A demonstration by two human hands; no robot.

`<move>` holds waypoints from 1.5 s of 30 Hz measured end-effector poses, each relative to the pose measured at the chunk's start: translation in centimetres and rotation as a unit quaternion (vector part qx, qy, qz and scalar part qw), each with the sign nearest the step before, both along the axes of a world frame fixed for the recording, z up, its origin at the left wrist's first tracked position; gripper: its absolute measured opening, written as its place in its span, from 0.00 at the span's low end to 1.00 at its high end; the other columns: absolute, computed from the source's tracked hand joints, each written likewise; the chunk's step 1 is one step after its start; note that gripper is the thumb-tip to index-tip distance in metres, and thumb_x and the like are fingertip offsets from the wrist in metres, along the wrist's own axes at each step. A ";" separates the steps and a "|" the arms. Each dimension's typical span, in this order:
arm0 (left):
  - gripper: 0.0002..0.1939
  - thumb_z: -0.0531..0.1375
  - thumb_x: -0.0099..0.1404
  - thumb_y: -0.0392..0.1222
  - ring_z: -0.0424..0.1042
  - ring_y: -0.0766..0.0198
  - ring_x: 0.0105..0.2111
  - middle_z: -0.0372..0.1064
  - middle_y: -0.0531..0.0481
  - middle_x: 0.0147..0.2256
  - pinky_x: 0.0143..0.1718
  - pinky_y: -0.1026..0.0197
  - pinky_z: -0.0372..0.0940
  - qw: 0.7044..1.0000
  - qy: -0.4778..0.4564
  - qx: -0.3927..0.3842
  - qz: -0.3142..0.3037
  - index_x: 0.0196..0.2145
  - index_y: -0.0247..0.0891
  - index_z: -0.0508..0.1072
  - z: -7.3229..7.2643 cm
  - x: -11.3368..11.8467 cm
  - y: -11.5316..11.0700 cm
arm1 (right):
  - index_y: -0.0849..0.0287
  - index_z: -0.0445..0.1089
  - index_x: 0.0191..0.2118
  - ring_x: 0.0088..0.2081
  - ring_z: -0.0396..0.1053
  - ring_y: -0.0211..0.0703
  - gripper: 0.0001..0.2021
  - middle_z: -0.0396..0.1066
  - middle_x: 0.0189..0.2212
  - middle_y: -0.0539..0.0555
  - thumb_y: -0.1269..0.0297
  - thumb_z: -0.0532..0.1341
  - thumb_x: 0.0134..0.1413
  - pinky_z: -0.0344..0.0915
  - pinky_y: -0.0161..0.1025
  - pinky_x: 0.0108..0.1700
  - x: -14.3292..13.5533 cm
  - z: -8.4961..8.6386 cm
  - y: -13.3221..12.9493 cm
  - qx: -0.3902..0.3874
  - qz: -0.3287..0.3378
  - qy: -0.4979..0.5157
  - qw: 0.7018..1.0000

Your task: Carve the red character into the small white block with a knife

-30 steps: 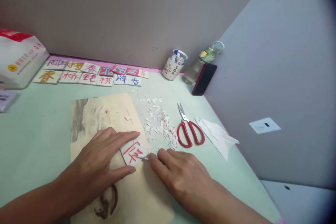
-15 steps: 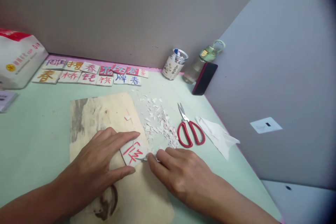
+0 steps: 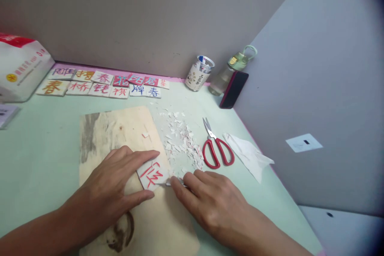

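Observation:
On a wooden board [image 3: 132, 124] lies a small white square tile [image 3: 151, 174] with a red character drawn on it. My left hand [image 3: 114, 184] grips this tile at its edges, thumb on the near side and fingers on the far side. My right hand [image 3: 207, 200] is closed around a slim metal carving knife [image 3: 168, 184], mostly hidden by the fingers. The knife's thin tip reaches the tile's lower right part. A small offcut [image 3: 145, 135] rests on the board beyond the tile.
White shavings [image 3: 184, 140] lie right of the board, beside red-handled scissors [image 3: 212, 144] and a white tissue [image 3: 249, 154]. Behind are rows of lettered tiles [image 3: 102, 89], a can [image 3: 198, 76], a bottle [image 3: 220, 80] and a phone [image 3: 234, 90]. A white bag [image 3: 24, 68] stands left.
My right hand has shifted slightly right with the knife, and more of its metal shows. My left hand and the tile have stayed in place.

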State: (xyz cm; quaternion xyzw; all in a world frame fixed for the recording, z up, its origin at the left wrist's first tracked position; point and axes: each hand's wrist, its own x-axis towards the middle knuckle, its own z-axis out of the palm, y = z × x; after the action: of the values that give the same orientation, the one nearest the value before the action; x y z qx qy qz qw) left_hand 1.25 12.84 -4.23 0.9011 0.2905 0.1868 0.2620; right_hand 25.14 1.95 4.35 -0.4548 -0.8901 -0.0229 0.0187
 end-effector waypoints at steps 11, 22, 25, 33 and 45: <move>0.31 0.63 0.69 0.53 0.68 0.51 0.48 0.73 0.52 0.49 0.54 0.50 0.61 1.000 -0.007 -0.010 0.002 0.66 0.54 0.60 -0.1 0.2 -0.2 | 0.66 0.70 0.48 0.29 0.66 0.45 0.08 0.72 0.32 0.52 0.75 0.60 0.65 0.59 0.43 0.27 -0.4 -0.2 0.3 -0.007 -0.019 -0.019 1.000; 0.31 0.64 0.69 0.50 0.66 0.53 0.46 0.71 0.54 0.47 0.52 0.52 0.59 1.000 -0.025 -0.015 0.007 0.66 0.55 0.58 0.1 0.4 -0.4 | 0.61 0.69 0.46 0.28 0.61 0.41 0.05 0.69 0.32 0.49 0.71 0.56 0.72 0.53 0.43 0.28 0.7 0.6 2.4 -0.107 0.022 -0.013 0.994; 0.30 0.63 0.70 0.50 0.66 0.53 0.45 0.71 0.54 0.46 0.51 0.53 0.59 0.999 -0.030 -0.010 0.002 0.66 0.55 0.59 0.1 0.3 -0.4 | 0.62 0.70 0.47 0.28 0.59 0.42 0.06 0.68 0.32 0.49 0.71 0.56 0.72 0.55 0.42 0.29 0.9 0.3 2.3 -0.084 0.037 -0.011 0.996; 0.31 0.63 0.70 0.53 0.66 0.53 0.47 0.71 0.54 0.48 0.53 0.51 0.58 1.000 -0.015 -0.015 0.000 0.66 0.55 0.57 -0.1 0.1 -0.2 | 0.65 0.72 0.45 0.28 0.59 0.43 0.07 0.68 0.31 0.50 0.74 0.56 0.70 0.55 0.42 0.28 0.8 0.1 1.7 -0.009 0.063 0.011 0.998; 0.33 0.63 0.70 0.55 0.67 0.54 0.46 0.71 0.55 0.48 0.52 0.53 0.60 1.000 0.001 -0.009 -0.012 0.67 0.57 0.56 -0.2 0.0 0.2 | 0.70 0.67 0.55 0.31 0.66 0.46 0.13 0.71 0.34 0.54 0.75 0.57 0.68 0.60 0.43 0.28 0.4 -0.3 -0.2 -0.032 0.017 -0.009 0.999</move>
State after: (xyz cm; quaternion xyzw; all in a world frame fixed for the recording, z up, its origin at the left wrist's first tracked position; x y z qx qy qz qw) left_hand 1.23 13.00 -4.48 0.9023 0.2818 0.1800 0.2720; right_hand 25.57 1.71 4.09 -0.4398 -0.8981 0.0019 -0.0033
